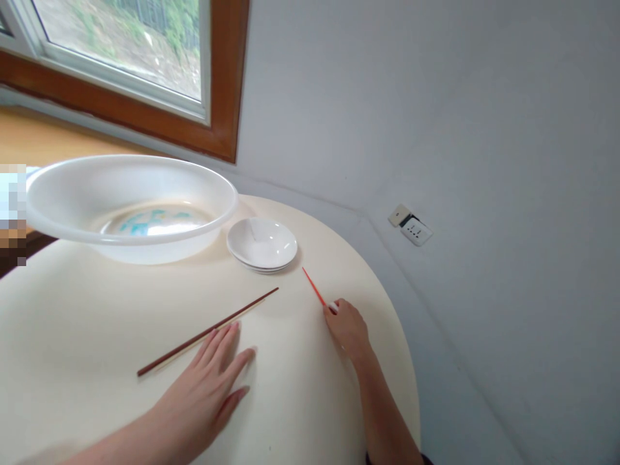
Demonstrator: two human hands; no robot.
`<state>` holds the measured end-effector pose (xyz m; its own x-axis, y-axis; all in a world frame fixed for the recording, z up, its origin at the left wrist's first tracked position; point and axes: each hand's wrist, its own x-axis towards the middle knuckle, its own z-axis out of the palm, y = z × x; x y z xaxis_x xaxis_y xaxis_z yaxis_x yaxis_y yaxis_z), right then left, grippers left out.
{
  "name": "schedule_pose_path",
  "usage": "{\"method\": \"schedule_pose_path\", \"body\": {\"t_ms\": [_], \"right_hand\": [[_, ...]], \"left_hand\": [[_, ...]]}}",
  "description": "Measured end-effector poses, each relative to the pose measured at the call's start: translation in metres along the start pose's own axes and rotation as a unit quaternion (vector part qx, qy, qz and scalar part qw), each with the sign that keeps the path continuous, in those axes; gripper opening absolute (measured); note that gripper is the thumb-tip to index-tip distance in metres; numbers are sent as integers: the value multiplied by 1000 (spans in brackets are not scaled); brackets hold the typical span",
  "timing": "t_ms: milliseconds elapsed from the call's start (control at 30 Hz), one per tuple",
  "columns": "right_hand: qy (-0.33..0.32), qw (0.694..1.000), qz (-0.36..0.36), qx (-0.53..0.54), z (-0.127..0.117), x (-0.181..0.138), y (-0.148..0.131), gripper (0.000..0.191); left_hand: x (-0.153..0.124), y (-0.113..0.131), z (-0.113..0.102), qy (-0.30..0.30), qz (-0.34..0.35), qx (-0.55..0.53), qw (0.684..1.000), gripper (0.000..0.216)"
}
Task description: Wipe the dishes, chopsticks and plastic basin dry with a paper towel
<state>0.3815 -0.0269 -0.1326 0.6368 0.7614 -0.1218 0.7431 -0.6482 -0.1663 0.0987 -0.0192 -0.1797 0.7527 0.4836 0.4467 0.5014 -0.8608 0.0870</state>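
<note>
left hand point(217, 361): spread, by brown chopstick point(202, 334) | right hand point(347, 326): grasping red stick point(314, 286) | basin print point(138, 223): unreadable

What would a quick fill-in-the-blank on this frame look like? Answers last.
1. The right hand holds a ____ slim stick.
2. The brown stick lies nearer the left hand than the ____ hand.
3. The stacked bowls are ____ in colour.
4. The power socket is mounted on the ____.

Missing words: red; right; white; wall.
</note>
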Motion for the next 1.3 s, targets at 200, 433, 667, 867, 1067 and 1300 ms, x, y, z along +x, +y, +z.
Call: {"method": "schedule_pose_path", "body": {"t_ms": [200, 433, 667, 867, 1067, 1300], "right_hand": [[-10, 1000, -7, -4, -2, -1, 0, 26], [-27, 999, -14, -20, -3, -2, -2, 26], [-26, 999, -14, -29, -2, -4, -3, 25], [-15, 999, -28, -25, 2, -3, -2, 26], [19, 999, -44, 18, 9, 2, 6, 27], [58, 991, -69, 101, 15, 3, 14, 25]], "left_hand": [[-2, 0, 3, -14, -13, -9, 1000, 36], [-2, -1, 4, -9, -12, -4, 1000, 36], [1, 0, -1, -33, -19, -11, 999, 36], [3, 1, -2, -52, -35, -48, 997, 35], [10, 0, -8, -63, -44, -73, 994, 30], [17, 3, -13, -39, -28, -130, 990, 27]]}}
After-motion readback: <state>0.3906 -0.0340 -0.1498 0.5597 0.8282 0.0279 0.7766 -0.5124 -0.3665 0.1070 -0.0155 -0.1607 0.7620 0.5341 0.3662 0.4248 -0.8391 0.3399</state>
